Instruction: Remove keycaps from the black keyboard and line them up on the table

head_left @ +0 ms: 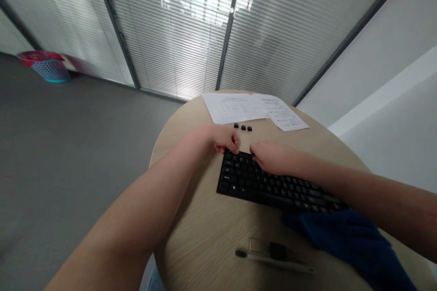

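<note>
A black computer keyboard (259, 182) lies at a slant on the round wooden table. At its far left corner is my left hand (226, 138), fingers curled into a pinch that touches the edge; whatever may be between them is hidden. My right hand (269, 157) rests over the keyboard's far row a little to the right, its fingers closed and pointing down, with their tips partly out of sight. Just beyond the hands, three small black keycaps (243, 127) sit in a short row on the tabletop.
Printed sheets of paper (239, 107) lie at the table's far side. A blue cloth (351, 241) bunches against the keyboard's near right edge. Nearer me lies a slim, light-handled tool (276, 261), too blurred to name. A red-and-blue basket (51, 70) stands on the floor by the blinds.
</note>
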The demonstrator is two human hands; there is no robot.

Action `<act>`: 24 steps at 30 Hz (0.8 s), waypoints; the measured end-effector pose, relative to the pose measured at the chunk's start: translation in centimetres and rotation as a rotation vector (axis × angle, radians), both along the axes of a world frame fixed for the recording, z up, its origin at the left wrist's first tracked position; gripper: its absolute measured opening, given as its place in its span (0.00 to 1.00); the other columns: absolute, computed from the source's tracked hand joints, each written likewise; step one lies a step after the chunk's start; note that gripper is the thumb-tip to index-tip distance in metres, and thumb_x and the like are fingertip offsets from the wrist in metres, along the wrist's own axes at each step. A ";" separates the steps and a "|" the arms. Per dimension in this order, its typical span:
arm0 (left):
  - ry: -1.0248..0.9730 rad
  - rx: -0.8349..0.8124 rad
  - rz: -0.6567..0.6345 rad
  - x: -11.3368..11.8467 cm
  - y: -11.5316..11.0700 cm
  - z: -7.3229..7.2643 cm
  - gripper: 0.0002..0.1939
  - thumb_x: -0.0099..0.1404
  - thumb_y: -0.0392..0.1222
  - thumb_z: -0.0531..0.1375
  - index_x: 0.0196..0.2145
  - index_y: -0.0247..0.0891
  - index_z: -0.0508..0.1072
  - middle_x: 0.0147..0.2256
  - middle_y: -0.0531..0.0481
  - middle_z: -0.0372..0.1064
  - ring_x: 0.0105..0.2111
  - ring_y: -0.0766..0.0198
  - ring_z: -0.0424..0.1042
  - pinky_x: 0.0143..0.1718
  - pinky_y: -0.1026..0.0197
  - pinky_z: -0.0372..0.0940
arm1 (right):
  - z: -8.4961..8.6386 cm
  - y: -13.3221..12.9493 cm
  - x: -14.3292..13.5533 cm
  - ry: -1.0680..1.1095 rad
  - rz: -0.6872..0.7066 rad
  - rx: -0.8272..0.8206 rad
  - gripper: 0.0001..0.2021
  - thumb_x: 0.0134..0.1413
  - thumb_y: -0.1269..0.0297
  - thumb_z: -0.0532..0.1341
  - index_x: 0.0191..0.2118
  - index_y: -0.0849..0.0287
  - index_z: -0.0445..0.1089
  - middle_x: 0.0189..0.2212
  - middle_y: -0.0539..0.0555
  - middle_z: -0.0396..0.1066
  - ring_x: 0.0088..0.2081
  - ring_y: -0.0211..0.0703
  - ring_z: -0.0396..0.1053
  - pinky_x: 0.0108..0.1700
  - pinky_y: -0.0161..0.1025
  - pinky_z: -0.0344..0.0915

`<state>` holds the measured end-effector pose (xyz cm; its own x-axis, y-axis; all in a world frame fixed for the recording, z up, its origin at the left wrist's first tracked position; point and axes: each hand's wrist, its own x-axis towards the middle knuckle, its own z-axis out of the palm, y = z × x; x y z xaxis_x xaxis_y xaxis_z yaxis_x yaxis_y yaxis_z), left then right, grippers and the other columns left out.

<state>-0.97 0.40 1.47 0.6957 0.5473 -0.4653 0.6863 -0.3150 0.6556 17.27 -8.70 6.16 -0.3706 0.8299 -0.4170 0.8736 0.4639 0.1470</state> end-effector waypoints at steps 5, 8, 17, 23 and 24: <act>-0.001 -0.007 0.005 -0.1 0.0 0.0 0.09 0.59 0.46 0.64 0.35 0.39 0.77 0.24 0.54 0.67 0.23 0.66 0.68 0.27 0.64 0.69 | 0.3 0.4 0.0 -0.015 -0.014 -0.032 0.11 0.64 0.65 0.56 0.46 0.61 0.74 0.46 0.64 0.78 0.46 0.56 0.76 0.42 0.43 0.67; 0.006 -0.015 0.009 0.0 -0.1 0.2 0.08 0.60 0.45 0.63 0.35 0.39 0.76 0.24 0.54 0.66 0.23 0.67 0.67 0.26 0.65 0.68 | 0.1 0.1 -0.1 -0.015 -0.020 -0.017 0.11 0.64 0.66 0.55 0.44 0.60 0.74 0.46 0.64 0.78 0.45 0.54 0.76 0.40 0.42 0.68; 0.012 -0.016 0.010 0.0 -0.3 0.4 0.09 0.60 0.46 0.64 0.37 0.39 0.77 0.24 0.54 0.66 0.23 0.67 0.67 0.26 0.65 0.68 | 0.2 0.7 0.0 -0.022 -0.021 -0.045 0.12 0.64 0.65 0.56 0.45 0.60 0.75 0.45 0.64 0.79 0.45 0.55 0.76 0.41 0.43 0.68; 0.026 -0.006 0.005 0.1 -0.5 0.6 0.10 0.61 0.46 0.63 0.39 0.39 0.77 0.25 0.54 0.67 0.24 0.67 0.68 0.27 0.65 0.68 | 0.4 0.4 -0.1 -0.016 -0.009 -0.031 0.13 0.65 0.65 0.54 0.45 0.61 0.75 0.45 0.65 0.79 0.44 0.55 0.76 0.41 0.44 0.68; 0.029 -0.009 0.006 0.1 -0.5 0.7 0.10 0.61 0.46 0.63 0.39 0.39 0.77 0.25 0.54 0.67 0.24 0.67 0.68 0.27 0.65 0.69 | 0.3 0.3 -0.1 -0.010 -0.007 -0.023 0.13 0.65 0.65 0.54 0.44 0.61 0.75 0.44 0.65 0.78 0.44 0.54 0.76 0.41 0.44 0.68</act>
<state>-0.90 -0.08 2.12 0.6787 0.5470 -0.4900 0.7069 -0.3057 0.6379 17.21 -8.44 6.46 -0.3601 0.8226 -0.4400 0.8756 0.4608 0.1450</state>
